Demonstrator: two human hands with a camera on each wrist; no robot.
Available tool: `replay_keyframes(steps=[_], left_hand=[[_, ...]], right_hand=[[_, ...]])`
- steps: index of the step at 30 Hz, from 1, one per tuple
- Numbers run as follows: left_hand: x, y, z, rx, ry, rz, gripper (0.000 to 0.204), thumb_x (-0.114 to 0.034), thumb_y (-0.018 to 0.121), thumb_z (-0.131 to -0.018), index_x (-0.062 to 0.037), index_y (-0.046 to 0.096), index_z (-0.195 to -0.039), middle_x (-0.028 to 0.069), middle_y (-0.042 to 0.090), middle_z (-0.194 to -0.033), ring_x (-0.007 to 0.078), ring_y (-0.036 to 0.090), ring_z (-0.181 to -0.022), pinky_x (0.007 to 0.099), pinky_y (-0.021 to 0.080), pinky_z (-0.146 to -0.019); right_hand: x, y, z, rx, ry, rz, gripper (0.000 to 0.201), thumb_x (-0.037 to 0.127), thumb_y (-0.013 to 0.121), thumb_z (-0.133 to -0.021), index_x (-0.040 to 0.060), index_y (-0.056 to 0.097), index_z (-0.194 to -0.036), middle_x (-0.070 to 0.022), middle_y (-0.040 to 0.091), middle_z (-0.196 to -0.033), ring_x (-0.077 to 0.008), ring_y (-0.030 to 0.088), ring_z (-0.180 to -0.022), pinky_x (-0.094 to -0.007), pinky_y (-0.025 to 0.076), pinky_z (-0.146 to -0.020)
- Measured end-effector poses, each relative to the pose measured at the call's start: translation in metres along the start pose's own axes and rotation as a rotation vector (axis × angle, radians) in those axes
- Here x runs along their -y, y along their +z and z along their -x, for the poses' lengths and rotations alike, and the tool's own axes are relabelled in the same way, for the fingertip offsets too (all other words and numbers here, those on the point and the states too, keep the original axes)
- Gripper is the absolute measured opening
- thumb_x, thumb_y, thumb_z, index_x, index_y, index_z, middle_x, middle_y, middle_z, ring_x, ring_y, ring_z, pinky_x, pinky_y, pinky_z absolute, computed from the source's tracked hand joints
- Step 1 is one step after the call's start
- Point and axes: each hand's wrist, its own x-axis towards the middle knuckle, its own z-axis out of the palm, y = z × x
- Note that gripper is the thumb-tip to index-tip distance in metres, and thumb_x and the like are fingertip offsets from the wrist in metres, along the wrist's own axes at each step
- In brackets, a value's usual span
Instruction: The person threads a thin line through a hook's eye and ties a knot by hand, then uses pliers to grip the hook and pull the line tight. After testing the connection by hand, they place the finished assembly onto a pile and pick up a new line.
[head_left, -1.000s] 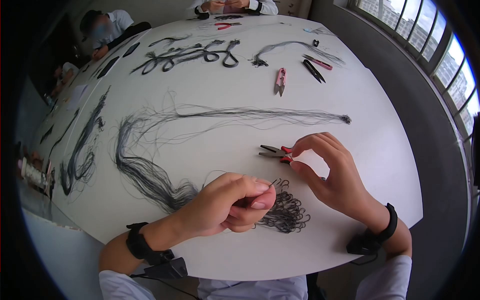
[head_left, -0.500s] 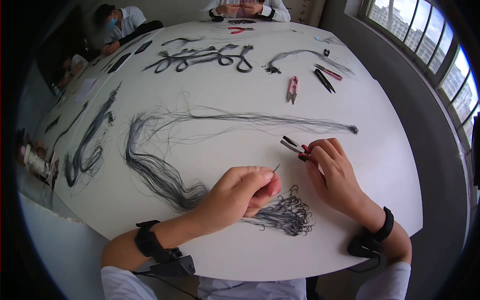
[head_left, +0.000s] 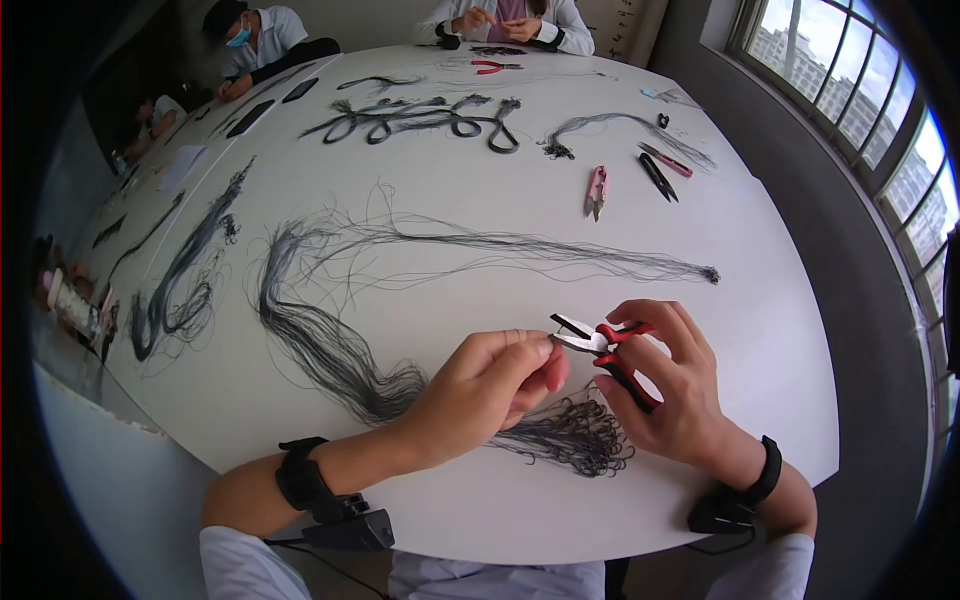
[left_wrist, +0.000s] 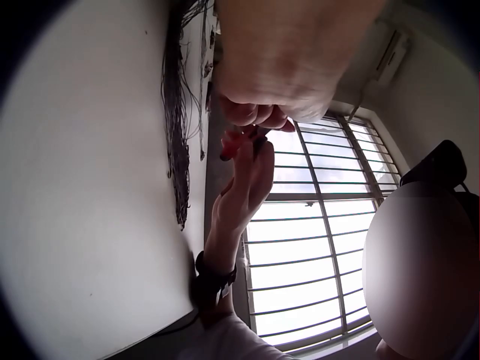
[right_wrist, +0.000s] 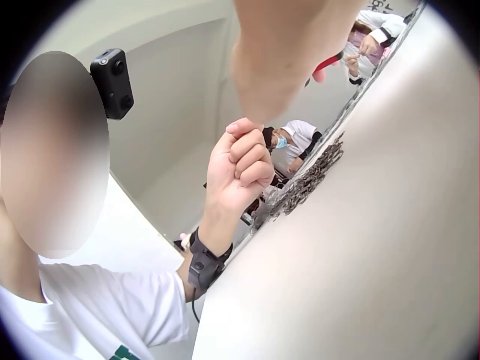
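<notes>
My left hand (head_left: 480, 385) pinches a small dark fish hook (head_left: 554, 336) between thumb and fingertip, mostly hidden by the fingers. My right hand (head_left: 685, 375) holds pliers (head_left: 588, 338) with red and black handles, fingers around the grips. Their jaws are spread and point left, right at the left fingertips. Under both hands lies a pile of dark fish hooks (head_left: 585, 440), tied to a thick bundle of dark line (head_left: 325, 350) that runs off to the left. In the right wrist view the left hand (right_wrist: 244, 165) shows curled fingers above the table.
Thin lines (head_left: 480, 240) stretch across the table to a small clump of hooks (head_left: 711, 274). Pink snips (head_left: 597, 190) and black snips (head_left: 657, 178) lie farther back. Looped line bundles (head_left: 420, 122) and red pliers (head_left: 496, 67) are beyond. Other people sit at the far side.
The right hand has picked the pliers up from the table and brought them left to the left fingertips, jaws spread. The left hand keeps its pinch on the fish hook. The head view has shifted slightly.
</notes>
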Motion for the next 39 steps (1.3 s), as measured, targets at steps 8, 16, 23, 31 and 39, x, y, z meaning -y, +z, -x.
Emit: replay_keyframes(steps=[8, 16, 23, 31, 39], left_hand=[[0.003, -0.001, 0.000, 0.003, 0.058, -0.112, 0.031, -0.019, 0.033, -0.095, -0.0010, 0.049, -0.076, -0.0065, 0.028, -0.056, 0.0031, 0.021, -0.047, 0.0218, 0.018, -0.042], [0.007, -0.001, 0.000, 0.025, 0.100, -0.162, 0.032, -0.020, 0.034, -0.096, -0.0011, 0.051, -0.077, -0.0068, 0.029, -0.055, 0.0030, 0.021, -0.048, 0.0212, 0.019, -0.043], [0.008, -0.002, -0.001, 0.028, 0.121, -0.193, 0.033, -0.022, 0.034, -0.096, -0.0008, 0.052, -0.079, -0.0069, 0.030, -0.055, 0.0028, 0.022, -0.048, 0.0207, 0.019, -0.043], [0.003, 0.000, 0.000, 0.019, 0.105, -0.262, 0.033, -0.021, 0.033, -0.097, -0.0008, 0.053, -0.081, -0.0075, 0.029, -0.054, 0.0024, 0.021, -0.047, 0.0208, 0.019, -0.043], [0.009, -0.001, -0.004, -0.021, 0.089, -0.243, 0.030, -0.022, 0.033, -0.098, -0.0035, 0.049, -0.080, -0.0077, 0.029, -0.053, 0.0021, 0.020, -0.046, 0.0206, 0.018, -0.042]], right_hand=[[0.001, 0.000, 0.000, -0.018, -0.044, 0.003, 0.023, 0.009, 0.073, -0.063, 0.0043, 0.055, -0.076, -0.0082, 0.058, -0.085, -0.0252, 0.053, -0.074, -0.0348, 0.043, -0.062], [0.003, -0.001, -0.001, -0.024, -0.041, -0.040, 0.023, 0.008, 0.073, -0.062, 0.0038, 0.053, -0.072, -0.0069, 0.057, -0.076, -0.0224, 0.050, -0.062, -0.0316, 0.042, -0.052], [0.004, -0.002, 0.001, -0.020, -0.025, -0.033, 0.022, 0.007, 0.073, -0.062, 0.0041, 0.053, -0.070, -0.0055, 0.054, -0.070, -0.0208, 0.048, -0.055, -0.0310, 0.039, -0.045], [0.000, -0.002, 0.003, 0.038, 0.096, -0.239, 0.018, 0.004, 0.069, -0.068, 0.0019, 0.051, -0.066, -0.0074, 0.047, -0.062, -0.0212, 0.045, -0.051, -0.0316, 0.036, -0.044], [-0.006, 0.000, 0.001, 0.108, 0.214, -0.373, 0.019, 0.003, 0.066, -0.073, 0.0001, 0.049, -0.064, -0.0088, 0.045, -0.059, -0.0221, 0.043, -0.050, -0.0324, 0.034, -0.045]])
